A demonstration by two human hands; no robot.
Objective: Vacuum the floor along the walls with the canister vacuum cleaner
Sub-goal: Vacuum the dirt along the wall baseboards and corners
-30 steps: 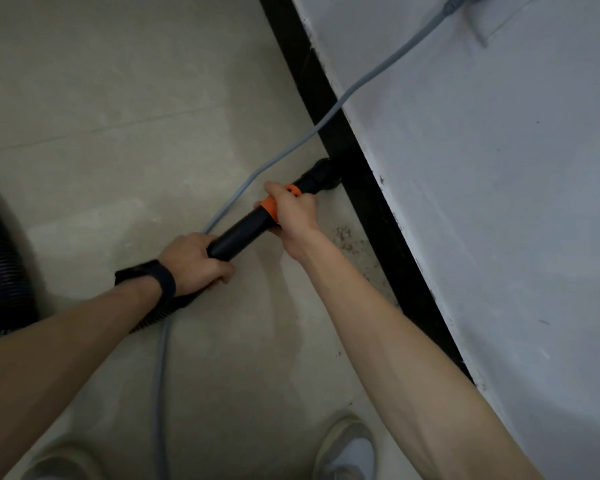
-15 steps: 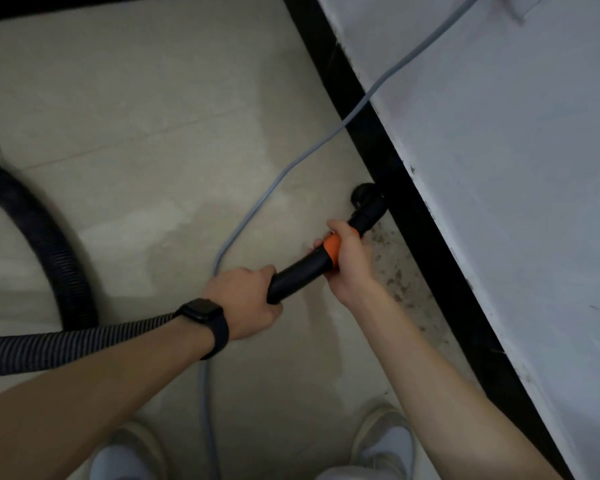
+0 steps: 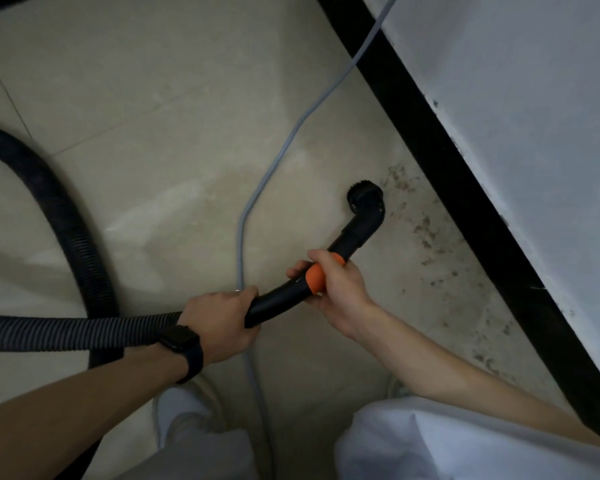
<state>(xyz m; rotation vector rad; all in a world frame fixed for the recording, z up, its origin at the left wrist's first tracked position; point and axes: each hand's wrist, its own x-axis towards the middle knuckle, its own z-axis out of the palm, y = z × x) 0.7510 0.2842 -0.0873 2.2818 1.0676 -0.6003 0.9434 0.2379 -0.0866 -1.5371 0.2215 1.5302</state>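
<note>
My left hand grips the rear of the black vacuum handle tube, where the ribbed hose joins it. My right hand grips the tube at its orange collar. The round brush nozzle on the bent end sits on the beige tile floor, a short way left of the black baseboard. Dark dirt specks lie on the floor between nozzle and baseboard. The canister itself is out of view.
A white wall rises on the right above the baseboard. A grey power cord runs from the wall down across the floor between my feet. The hose loops back at the left.
The nozzle has pulled away from the baseboard, toward me and a little out into the floor. Both hands keep the same grip, and more dirt specks show along the wall.
</note>
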